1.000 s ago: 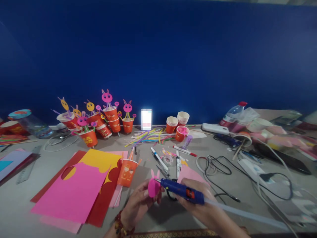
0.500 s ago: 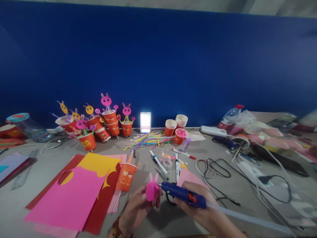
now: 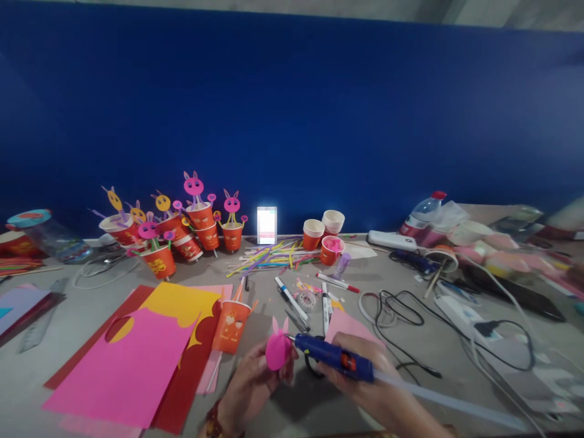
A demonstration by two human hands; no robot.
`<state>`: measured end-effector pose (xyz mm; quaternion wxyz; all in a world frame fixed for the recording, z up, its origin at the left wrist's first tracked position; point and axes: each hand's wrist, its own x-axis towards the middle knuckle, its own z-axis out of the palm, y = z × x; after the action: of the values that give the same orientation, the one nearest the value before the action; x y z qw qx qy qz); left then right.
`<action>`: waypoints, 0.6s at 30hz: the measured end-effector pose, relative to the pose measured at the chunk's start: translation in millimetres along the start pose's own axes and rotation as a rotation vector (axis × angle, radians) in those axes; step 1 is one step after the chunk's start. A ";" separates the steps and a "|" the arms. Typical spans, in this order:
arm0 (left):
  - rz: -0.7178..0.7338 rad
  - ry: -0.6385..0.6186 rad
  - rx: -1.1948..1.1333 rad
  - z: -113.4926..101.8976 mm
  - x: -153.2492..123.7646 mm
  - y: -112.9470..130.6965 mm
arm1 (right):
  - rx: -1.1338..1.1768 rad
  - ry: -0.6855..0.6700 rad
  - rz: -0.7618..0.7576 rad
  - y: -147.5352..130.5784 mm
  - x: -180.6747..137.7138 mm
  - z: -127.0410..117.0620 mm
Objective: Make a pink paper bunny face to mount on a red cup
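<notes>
My left hand [image 3: 255, 376] pinches a pink paper rabbit head [image 3: 277, 350] with two pale pink ears. A blue hot glue gun [image 3: 335, 357] is gripped in my right hand [image 3: 360, 371], a long translucent glue stick [image 3: 447, 400] sticking out of its back end. Its nozzle points left and meets the upper right edge of the rabbit head, near an ear; whether it touches the paper I cannot tell. Left of my hands an orange paper cup [image 3: 232, 327] lies tilted, with sticks poking out. Black scissors handles [image 3: 314, 365] show partly beneath the gun.
Pink, yellow and red paper sheets [image 3: 118, 371] lie at the left. Behind them stand several cups with rabbit figures [image 3: 157, 258]. Pipe cleaners [image 3: 269, 258], markers [image 3: 292, 298] and stacked cups [image 3: 313, 234] are at the centre back. Cables [image 3: 410, 310] and a power strip [image 3: 460, 313] spread over the right.
The rabbit head and the glue gun have shifted very slightly left together in the view. Both hands keep their holds, and the nozzle stays at the head's upper right edge.
</notes>
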<state>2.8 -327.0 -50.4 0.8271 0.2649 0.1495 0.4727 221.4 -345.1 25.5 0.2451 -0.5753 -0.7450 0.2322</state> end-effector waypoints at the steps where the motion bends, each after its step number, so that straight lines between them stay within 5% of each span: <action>1: 0.000 -0.006 0.006 -0.2 0.3 -0.2 | 0.008 -0.004 -0.001 0.3 -0.2 -0.4; 18: 0.002 0.025 0.043 1.7 0.2 0.4 | -0.039 0.015 -0.018 2.8 -0.2 0.1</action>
<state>3.5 -327.2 -48.8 0.8188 0.2769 0.1696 0.4735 223.5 -344.7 23.6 0.2416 -0.5748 -0.7527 0.2111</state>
